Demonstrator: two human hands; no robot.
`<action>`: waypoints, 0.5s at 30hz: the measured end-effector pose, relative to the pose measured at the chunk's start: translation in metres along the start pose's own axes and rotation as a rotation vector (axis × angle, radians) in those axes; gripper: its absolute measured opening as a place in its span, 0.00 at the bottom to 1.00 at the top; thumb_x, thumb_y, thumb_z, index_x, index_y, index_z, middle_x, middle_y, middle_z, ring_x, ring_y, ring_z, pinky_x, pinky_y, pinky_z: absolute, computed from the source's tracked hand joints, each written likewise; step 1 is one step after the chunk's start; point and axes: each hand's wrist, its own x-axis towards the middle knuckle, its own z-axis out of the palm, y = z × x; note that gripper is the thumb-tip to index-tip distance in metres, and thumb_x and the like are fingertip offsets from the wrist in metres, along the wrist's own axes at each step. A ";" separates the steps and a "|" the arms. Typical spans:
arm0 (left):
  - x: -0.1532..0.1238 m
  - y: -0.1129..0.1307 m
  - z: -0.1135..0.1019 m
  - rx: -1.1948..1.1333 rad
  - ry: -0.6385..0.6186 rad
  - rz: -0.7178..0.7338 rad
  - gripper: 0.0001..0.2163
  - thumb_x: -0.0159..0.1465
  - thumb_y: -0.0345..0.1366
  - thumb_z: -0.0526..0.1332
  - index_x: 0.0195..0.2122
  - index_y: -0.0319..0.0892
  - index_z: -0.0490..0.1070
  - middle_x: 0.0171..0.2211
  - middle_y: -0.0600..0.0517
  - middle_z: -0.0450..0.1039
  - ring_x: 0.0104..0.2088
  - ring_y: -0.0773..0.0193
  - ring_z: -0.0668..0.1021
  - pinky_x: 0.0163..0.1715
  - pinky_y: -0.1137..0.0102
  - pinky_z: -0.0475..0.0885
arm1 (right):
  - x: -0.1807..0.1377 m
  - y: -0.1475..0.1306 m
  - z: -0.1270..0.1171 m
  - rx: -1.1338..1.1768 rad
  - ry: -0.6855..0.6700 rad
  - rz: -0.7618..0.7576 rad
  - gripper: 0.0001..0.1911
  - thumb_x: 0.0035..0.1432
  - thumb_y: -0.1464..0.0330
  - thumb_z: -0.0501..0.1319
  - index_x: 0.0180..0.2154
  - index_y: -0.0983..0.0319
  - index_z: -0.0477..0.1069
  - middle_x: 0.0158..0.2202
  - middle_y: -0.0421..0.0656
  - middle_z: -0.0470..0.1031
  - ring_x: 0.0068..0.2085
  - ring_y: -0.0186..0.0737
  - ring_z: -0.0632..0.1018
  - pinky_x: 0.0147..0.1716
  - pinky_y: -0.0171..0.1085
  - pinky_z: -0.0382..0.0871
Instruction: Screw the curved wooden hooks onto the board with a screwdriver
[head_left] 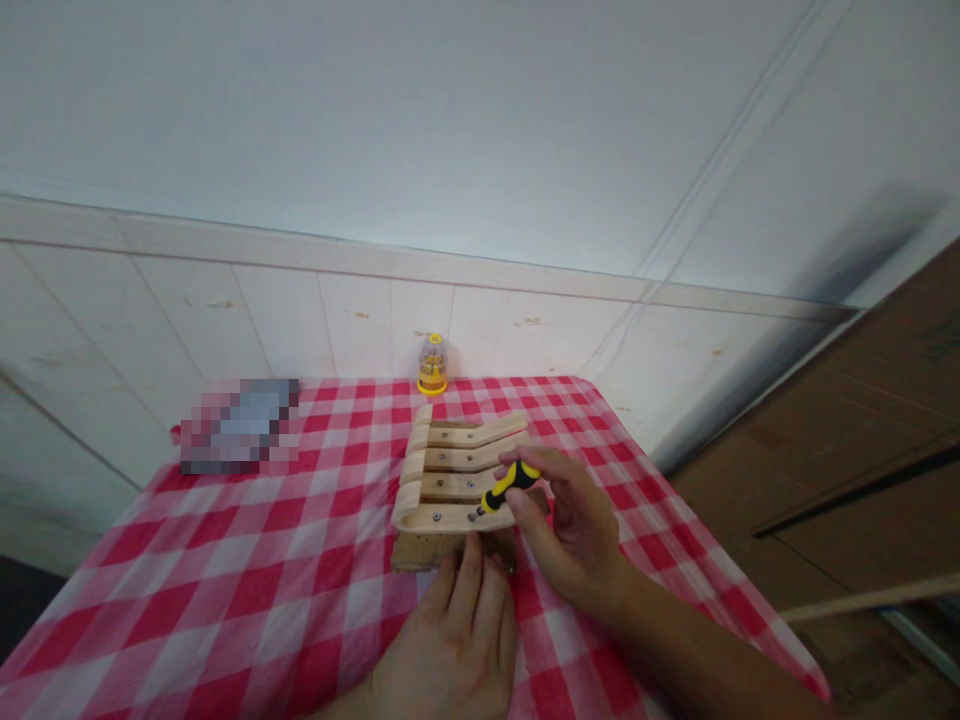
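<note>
Nearest the camera, the left hand (469, 625) lies with its fingers close together at the near edge of a wooden board (418, 552), one fingertip beside the nearest wooden strip (420, 518); whether its thumb grips anything underneath, I cannot tell. That strip is one of four curved ones lying in a row across the board, in the middle of the checked tablecloth (300, 610). The right hand (574, 530) is closed around a yellow and black screwdriver (511, 487), its tip at the right-hand screw (472, 517) of the nearest strip. The tool leans well over toward the right, so the likeliest trouble is the tip riding out of the screw head and scarring the wood or jabbing the left fingertip just beside it. Turning at that slant could also chew up the head. If the left hand bears too lightly, the board could twist or slide along with the loose cloth.
</note>
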 end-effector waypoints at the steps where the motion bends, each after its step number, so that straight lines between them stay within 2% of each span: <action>1: 0.000 0.000 0.000 -0.001 0.000 0.000 0.15 0.73 0.34 0.50 0.43 0.36 0.77 0.43 0.41 0.83 0.46 0.45 0.84 0.47 0.53 0.74 | 0.000 0.000 0.000 0.003 0.002 0.002 0.28 0.65 0.80 0.60 0.62 0.52 0.69 0.52 0.47 0.79 0.49 0.44 0.84 0.44 0.43 0.83; 6: -0.001 0.000 0.002 -0.005 0.017 -0.013 0.14 0.72 0.35 0.52 0.45 0.36 0.77 0.44 0.41 0.83 0.47 0.46 0.83 0.50 0.53 0.73 | 0.002 0.000 0.000 -0.057 0.040 -0.001 0.26 0.64 0.80 0.63 0.59 0.53 0.71 0.47 0.45 0.81 0.44 0.40 0.84 0.43 0.39 0.82; 15: -0.001 0.000 0.000 -0.004 -0.014 0.002 0.14 0.72 0.37 0.53 0.46 0.36 0.77 0.44 0.41 0.82 0.47 0.47 0.83 0.49 0.53 0.73 | 0.007 -0.002 0.000 -0.094 0.069 -0.017 0.22 0.64 0.77 0.66 0.57 0.54 0.72 0.44 0.44 0.81 0.42 0.40 0.84 0.41 0.38 0.82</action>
